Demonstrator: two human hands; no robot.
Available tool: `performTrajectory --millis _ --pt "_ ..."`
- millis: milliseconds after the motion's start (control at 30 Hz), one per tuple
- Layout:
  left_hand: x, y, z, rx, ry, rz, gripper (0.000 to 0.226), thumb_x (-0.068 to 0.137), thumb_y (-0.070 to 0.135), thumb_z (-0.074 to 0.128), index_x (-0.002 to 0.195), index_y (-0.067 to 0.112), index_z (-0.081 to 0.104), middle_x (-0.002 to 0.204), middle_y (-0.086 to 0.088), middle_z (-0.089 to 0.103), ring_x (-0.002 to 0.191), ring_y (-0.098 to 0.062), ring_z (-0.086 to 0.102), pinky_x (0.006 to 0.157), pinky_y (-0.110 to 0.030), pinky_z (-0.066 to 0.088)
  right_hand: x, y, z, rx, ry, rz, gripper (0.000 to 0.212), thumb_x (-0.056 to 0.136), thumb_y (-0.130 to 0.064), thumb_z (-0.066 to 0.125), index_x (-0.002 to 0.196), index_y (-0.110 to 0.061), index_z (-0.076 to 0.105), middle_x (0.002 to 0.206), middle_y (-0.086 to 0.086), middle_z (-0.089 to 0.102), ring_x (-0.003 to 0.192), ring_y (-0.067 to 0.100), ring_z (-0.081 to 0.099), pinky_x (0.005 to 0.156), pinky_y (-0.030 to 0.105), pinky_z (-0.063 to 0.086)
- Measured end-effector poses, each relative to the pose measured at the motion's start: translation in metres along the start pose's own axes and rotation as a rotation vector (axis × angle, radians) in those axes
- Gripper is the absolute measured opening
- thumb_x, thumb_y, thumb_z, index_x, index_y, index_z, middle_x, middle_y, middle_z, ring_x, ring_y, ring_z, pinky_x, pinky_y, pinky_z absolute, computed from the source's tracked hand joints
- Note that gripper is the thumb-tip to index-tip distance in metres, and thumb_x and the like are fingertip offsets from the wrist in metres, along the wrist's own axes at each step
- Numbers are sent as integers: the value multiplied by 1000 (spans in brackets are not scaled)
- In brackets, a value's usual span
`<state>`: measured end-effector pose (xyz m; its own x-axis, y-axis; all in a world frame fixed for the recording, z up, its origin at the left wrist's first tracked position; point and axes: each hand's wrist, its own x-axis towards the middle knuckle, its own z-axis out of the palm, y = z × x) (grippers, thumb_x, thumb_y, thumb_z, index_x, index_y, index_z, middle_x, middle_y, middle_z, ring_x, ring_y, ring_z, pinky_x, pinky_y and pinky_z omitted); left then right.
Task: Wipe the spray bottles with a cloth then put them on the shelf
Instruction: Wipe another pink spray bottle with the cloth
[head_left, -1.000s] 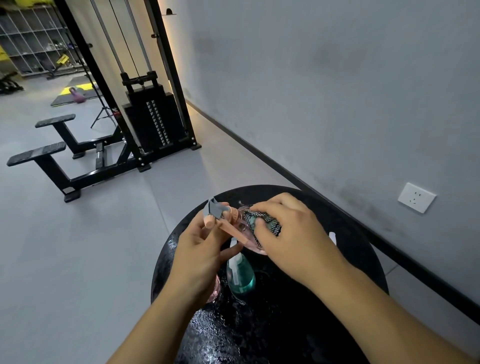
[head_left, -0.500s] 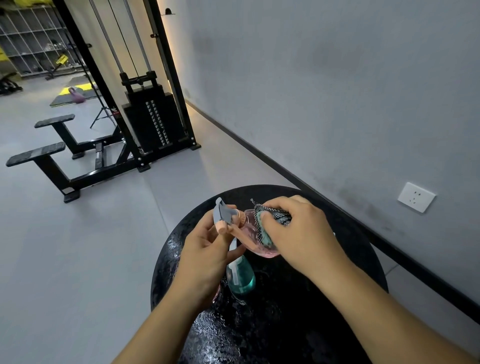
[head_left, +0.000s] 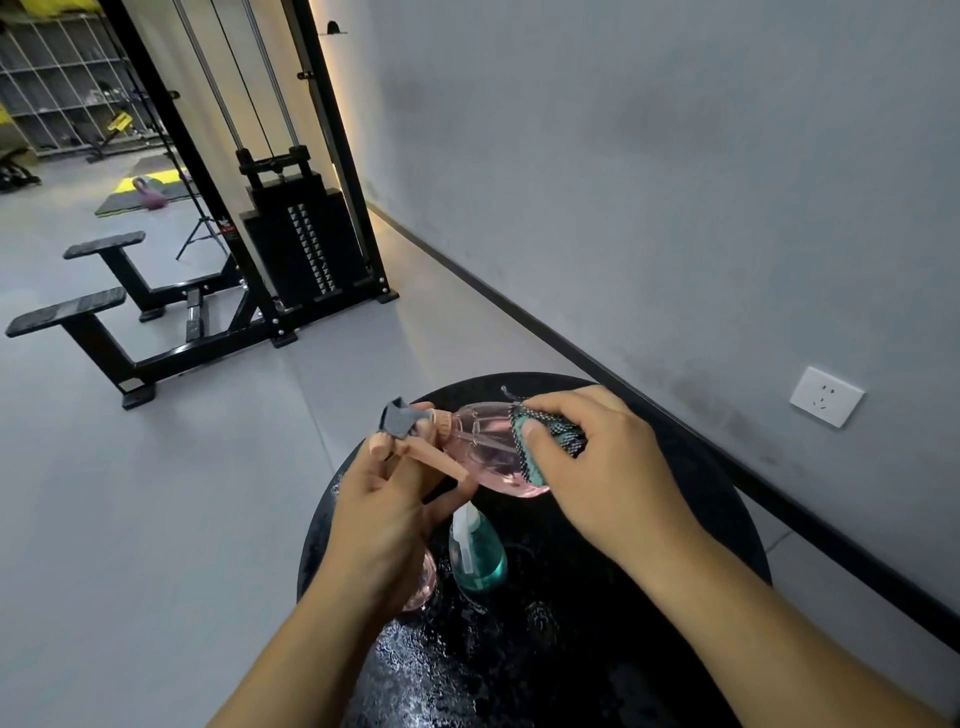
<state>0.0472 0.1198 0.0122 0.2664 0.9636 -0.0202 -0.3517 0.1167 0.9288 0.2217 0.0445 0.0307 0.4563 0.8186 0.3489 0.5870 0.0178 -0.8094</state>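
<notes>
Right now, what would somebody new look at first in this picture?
Probably the pink spray bottle, held sideways in the middle above the round black table. The left hand grips its trigger end while the right hand presses a teal cloth against it. Below them, a teal spray bottle stands on the wet tabletop.

No text, label, brand, number or sign can be read anywhere in the head view.
</notes>
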Motion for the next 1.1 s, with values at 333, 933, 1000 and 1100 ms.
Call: performTrajectory --millis 333,933,1000,1100 --pt "7 9 -6 -65 31 -13 48 100 27 62 133 -8 54 119 -18 72 114 -39 71 90 -59 63 1 2 -1 -15 -21 -46 20 97 -25 67 115 -31 73 113 -20 60 105 -2 60 91 19 52" --pt "-2 11 3 -32 36 -55 60 99 34 73 134 -9 50 127 -26 71 123 -47 68 99 -69 55 -5 -2 4 -147 -87 -164 23 99 -28 63 121 -30 70 118 -23 55 118 2 48 93 3 37" --pt "0 8 0 -10 27 -48 48 99 30 72 125 -6 58 120 -25 74 120 -47 69 99 -70 55 -3 -3 4 -155 -106 -179 23 99 -29 63 121 -30 70 118 -22 55 118 3 48 93 5 38" --pt "2 9 -5 10 31 -26 29 94 25 67 112 3 63 108 -16 77 114 -43 72 98 -69 56 2 0 -1 -88 -93 -106 22 100 -29 62 120 -30 70 116 -21 58 114 3 56 95 21 51"
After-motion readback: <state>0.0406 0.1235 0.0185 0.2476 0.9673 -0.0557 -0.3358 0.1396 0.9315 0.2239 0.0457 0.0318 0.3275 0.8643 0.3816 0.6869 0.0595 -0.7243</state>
